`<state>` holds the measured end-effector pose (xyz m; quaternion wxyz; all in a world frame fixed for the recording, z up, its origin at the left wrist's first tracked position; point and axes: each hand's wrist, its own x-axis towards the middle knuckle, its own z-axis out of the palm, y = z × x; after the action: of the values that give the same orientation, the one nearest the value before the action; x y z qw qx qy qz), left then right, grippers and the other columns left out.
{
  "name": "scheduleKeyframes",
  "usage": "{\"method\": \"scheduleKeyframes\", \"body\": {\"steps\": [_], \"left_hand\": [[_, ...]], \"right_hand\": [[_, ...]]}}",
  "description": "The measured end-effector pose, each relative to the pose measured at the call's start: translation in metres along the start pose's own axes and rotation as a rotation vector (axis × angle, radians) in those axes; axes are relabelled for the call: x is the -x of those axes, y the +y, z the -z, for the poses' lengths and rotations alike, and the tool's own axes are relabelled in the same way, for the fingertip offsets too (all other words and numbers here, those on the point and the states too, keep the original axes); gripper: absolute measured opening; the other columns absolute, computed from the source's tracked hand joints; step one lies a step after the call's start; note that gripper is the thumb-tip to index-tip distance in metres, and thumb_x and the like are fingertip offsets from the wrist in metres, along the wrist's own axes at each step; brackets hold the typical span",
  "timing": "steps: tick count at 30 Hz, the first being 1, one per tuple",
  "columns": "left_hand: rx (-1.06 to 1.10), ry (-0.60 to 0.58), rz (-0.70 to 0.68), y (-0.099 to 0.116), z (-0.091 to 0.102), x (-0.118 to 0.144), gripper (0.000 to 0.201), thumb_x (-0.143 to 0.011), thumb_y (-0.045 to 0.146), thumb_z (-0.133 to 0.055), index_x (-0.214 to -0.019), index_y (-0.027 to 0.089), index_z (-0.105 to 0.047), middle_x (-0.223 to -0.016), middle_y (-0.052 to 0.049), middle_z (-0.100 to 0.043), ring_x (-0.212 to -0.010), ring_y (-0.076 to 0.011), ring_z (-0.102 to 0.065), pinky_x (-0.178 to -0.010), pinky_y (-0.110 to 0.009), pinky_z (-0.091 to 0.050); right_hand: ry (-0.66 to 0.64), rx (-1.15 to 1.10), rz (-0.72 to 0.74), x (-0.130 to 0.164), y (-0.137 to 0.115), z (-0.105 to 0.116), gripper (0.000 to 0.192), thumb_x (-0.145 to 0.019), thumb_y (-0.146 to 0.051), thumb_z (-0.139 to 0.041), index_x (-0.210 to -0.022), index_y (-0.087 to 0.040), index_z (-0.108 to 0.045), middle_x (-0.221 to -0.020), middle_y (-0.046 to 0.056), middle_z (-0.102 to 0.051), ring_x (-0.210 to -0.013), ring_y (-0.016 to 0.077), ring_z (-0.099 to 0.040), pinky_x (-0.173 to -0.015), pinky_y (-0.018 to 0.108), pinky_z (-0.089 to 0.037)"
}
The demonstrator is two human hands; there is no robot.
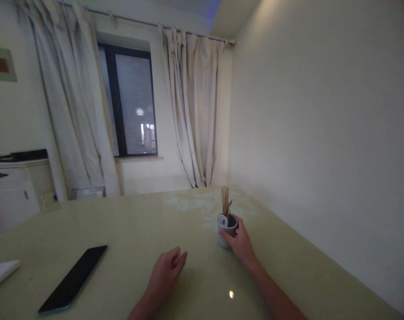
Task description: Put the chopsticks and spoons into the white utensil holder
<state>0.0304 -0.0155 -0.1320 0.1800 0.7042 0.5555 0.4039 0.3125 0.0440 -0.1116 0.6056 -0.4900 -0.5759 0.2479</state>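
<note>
Cup [223, 240] of grey tone stands upright on the desk [128, 235], right of centre, its long axis vertical and its mouth facing up. The right hand [240, 242] has its grip wrapped around it, thumb across the near side, fingers at the right by the rim. The left hand [167, 269] is apart from the cup, nearer the camera, its grip folded into a loose fist.

The desk's right edge runs beside the pale wall [322, 133]; the cup stands in from that edge. To its left, open room stretches across the glossy top to a dark flat device [74, 280], which lies slantwise, its far end pointing right.

Inside the cup, thin wooden sticks [224, 199] point upward. A white rounded piece [222, 220] with a blue mark shows at its mouth.
</note>
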Motion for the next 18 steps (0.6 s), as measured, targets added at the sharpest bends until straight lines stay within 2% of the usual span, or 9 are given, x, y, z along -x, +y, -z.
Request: {"method": "scheduleKeyframes", "body": {"steps": [3,5,7,9,11,13,16,18], "left_hand": [[0.171,0.068,0.033,0.008,0.007,-0.004,0.052,-0.087,0.064,-0.056,-0.063,0.026,-0.032,-0.058,0.008,-0.032,-0.056,-0.0125,-0.035,-0.057,-0.026,-0.027],[0.310,0.116,0.056,0.016,0.013,-0.006,0.048,-0.085,0.064,-0.062,-0.067,0.025,-0.041,-0.063,0.007,-0.042,-0.060,-0.0140,-0.043,-0.058,-0.026,-0.034],[0.438,0.158,0.104,0.024,0.021,-0.008,0.044,-0.082,0.065,-0.067,-0.080,0.023,-0.055,-0.076,0.002,-0.058,-0.072,-0.0177,-0.056,-0.064,-0.027,-0.043],[0.545,0.186,0.158,0.033,0.029,-0.011,0.050,-0.082,0.067,-0.067,-0.101,0.021,-0.064,-0.100,-0.006,-0.070,-0.092,-0.0233,-0.064,-0.076,-0.032,-0.050],[0.639,0.200,0.198,0.041,0.036,-0.016,0.058,-0.086,0.069,-0.062,-0.119,0.022,-0.066,-0.125,-0.012,-0.070,-0.112,-0.0276,-0.064,-0.090,-0.037,-0.051],[0.731,0.194,0.206,0.049,0.042,-0.024,0.063,-0.090,0.071,-0.055,-0.128,0.022,-0.066,-0.141,-0.013,-0.064,-0.128,-0.0299,-0.059,-0.102,-0.042,-0.047],[0.808,0.109,0.217,0.064,0.049,-0.038,0.070,-0.088,0.074,-0.055,-0.132,0.021,-0.068,-0.147,-0.014,-0.062,-0.137,-0.0327,-0.053,-0.112,-0.047,-0.040],[0.769,0.040,0.201,0.074,0.053,-0.045,0.066,-0.086,0.073,-0.059,-0.124,0.022,-0.073,-0.145,-0.014,-0.063,-0.139,-0.0335,-0.051,-0.113,-0.047,-0.039]], "right_hand": [[-0.201,-0.093,0.006,0.019,-0.021,-0.019,0.071,-0.071,-0.043,-0.086,-0.130,-0.022,-0.054,-0.122,0.013,-0.073,-0.108,0.0318,-0.071,-0.096,0.049,-0.056],[-0.308,-0.109,0.013,0.032,-0.033,-0.029,0.076,-0.069,-0.041,-0.089,-0.134,-0.023,-0.053,-0.128,0.014,-0.071,-0.113,0.0329,-0.069,-0.098,0.050,-0.055],[-0.421,-0.134,0.025,0.044,-0.044,-0.038,0.085,-0.068,-0.042,-0.092,-0.139,-0.023,-0.050,-0.134,0.015,-0.068,-0.119,0.0341,-0.067,-0.101,0.051,-0.053],[-0.532,-0.175,0.050,0.054,-0.053,-0.044,0.092,-0.065,-0.042,-0.095,-0.143,-0.023,-0.048,-0.138,0.015,-0.066,-0.124,0.0348,-0.064,-0.106,0.051,-0.049],[-0.628,-0.222,0.080,0.063,-0.061,-0.048,0.097,-0.062,-0.040,-0.097,-0.144,-0.023,-0.048,-0.139,0.015,-0.066,-0.126,0.0347,-0.063,-0.109,0.051,-0.046],[-0.703,-0.255,0.104,0.070,-0.067,-0.050,0.096,-0.061,-0.038,-0.098,-0.143,-0.023,-0.049,-0.136,0.013,-0.068,-0.124,0.0339,-0.064,-0.108,0.049,-0.046],[-0.768,-0.271,0.121,0.076,-0.075,-0.050,0.094,-0.060,-0.037,-0.099,-0.141,-0.024,-0.053,-0.133,0.011,-0.069,-0.122,0.0335,-0.065,-0.105,0.045,-0.048],[-0.787,-0.282,0.117,0.077,-0.077,-0.050,0.094,-0.059,-0.037,-0.099,-0.140,-0.025,-0.053,-0.133,0.010,-0.069,-0.122,0.0333,-0.065,-0.104,0.044,-0.049]]}}
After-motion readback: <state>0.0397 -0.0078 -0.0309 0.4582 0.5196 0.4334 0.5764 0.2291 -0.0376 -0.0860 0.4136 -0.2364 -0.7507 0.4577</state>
